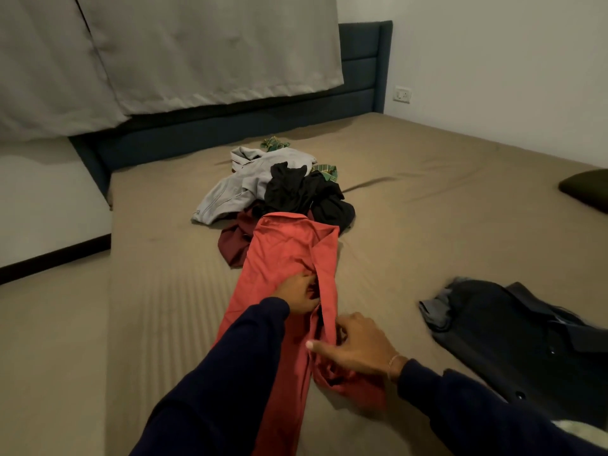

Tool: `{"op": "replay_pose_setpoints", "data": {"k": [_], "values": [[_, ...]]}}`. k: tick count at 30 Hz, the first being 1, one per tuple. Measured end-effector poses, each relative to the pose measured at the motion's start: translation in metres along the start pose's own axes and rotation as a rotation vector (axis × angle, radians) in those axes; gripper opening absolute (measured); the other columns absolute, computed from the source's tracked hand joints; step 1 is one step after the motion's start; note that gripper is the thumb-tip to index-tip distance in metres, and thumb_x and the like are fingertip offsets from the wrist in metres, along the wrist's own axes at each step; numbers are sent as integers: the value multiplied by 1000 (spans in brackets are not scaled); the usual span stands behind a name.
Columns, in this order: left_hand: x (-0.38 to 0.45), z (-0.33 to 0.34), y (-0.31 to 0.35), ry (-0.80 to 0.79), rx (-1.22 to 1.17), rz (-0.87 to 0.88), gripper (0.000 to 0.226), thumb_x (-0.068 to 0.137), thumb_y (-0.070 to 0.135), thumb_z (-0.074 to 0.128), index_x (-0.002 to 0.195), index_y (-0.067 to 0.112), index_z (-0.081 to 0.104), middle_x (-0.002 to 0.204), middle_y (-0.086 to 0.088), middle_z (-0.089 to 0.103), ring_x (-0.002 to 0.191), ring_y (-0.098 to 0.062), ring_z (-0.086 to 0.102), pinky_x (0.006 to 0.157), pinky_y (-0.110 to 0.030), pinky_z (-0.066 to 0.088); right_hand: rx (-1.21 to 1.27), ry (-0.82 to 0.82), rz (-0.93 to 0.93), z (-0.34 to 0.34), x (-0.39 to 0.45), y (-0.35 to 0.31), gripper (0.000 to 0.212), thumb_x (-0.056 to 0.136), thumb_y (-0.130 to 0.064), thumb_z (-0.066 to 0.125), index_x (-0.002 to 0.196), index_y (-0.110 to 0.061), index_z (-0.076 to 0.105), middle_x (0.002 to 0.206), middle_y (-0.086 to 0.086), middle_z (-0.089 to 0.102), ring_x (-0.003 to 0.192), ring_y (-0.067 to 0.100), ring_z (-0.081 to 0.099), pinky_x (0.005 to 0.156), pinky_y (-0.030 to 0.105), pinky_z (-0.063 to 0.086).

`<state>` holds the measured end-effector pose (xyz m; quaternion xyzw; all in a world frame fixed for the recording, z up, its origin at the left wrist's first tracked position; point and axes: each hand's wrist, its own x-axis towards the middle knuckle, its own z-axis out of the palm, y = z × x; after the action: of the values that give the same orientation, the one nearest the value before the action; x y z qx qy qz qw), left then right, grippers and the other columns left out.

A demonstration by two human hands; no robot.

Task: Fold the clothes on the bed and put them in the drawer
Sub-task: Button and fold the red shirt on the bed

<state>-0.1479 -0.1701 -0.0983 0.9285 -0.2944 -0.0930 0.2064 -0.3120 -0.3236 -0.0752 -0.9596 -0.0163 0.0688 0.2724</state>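
- The red shirt (289,258) under the left grip (301,292) is matt woven cloth, creased where the fingers press.
- The bed (427,199) sheet is matt olive-tan fabric, ribbed with fine ridges left of the grips, and lightly wrinkled.
- Beyond the grips, the grey hoodie (237,182) looks like soft, thick knit; the black garment (296,189) is thin matt cloth.
- The dark shirt (513,334) right of the right grip (357,348) is smooth fabric with small glossy buttons.
- The headboard (362,60) is padded blue upholstery, matt.
- The curtain (197,44) is smooth grey cloth.
- The bracelet (393,360) at the right wrist is thin, shiny metal.
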Motion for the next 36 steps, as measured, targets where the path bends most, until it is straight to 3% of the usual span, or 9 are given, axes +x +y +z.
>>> {"op": "replay_pose_setpoints", "data": {"k": [3,9,14,20,23,26,29,32,36], "values": [[-1,-1,12,-48,16,-28,63,85,50,51,136,14,57,127,-14,59,115,-34,55,90,-34,44,-188,11,-103,5,-2,-1,42,88,-61,55,68,-25,47,80,-5,54,85,21,56,84,37,41],[5,9,14,-135,114,-153,61,98,59,43,154,41,28,137,-20,50,128,-39,46,106,-39,39,722,-43,10,-68,10,11,27,103,-19,53,77,-16,62,71,2,60,62,14,53,65,33,44],[2,17,10,-205,236,-183,71,91,63,42,151,57,5,164,-19,12,150,-44,11,120,-57,15,967,-265,113,-131,-2,20,22,87,-7,74,107,2,70,98,16,73,77,21,71,72,32,61],[-1,12,15,-245,235,-202,74,95,48,47,156,46,4,166,-15,1,153,-36,0,121,-54,7,645,-428,142,-195,-26,35,35,84,-6,77,116,3,69,103,15,73,80,21,73,67,28,59],[-10,2,26,-253,176,-192,76,80,48,54,151,26,37,161,-18,23,150,-38,17,117,-52,24,774,-479,124,-202,-27,34,49,83,2,76,129,1,61,116,25,65,92,30,70,74,37,61],[-17,-9,36,-39,-99,-109,20,81,19,59,93,8,70,100,-16,71,98,-38,65,80,-37,49,847,-475,90,-194,-19,17,49,85,4,70,132,-7,59,120,18,70,96,28,72,75,36,60],[-35,-33,59,218,-550,-122,19,93,4,55,87,9,73,81,-17,71,69,-26,65,63,-33,52,832,-438,103,-178,-6,-13,31,94,1,63,124,-5,63,108,15,74,85,24,73,72,34,62],[-61,-57,87,300,-805,-46,27,97,1,51,95,20,71,85,-5,68,72,-15,61,60,-22,50,458,-276,109,-163,4,-43,10,93,-2,65,102,2,67,85,9,72,68,20,67,63,29,59],[-96,-67,95,147,-767,-10,17,96,2,60,86,-6,71,61,6,66,55,-3,56,55,-14,45,-131,35,75,-154,13,-71,10,85,-13,64,78,-6,66,79,10,66,71,26,61,53,26,43]]}}
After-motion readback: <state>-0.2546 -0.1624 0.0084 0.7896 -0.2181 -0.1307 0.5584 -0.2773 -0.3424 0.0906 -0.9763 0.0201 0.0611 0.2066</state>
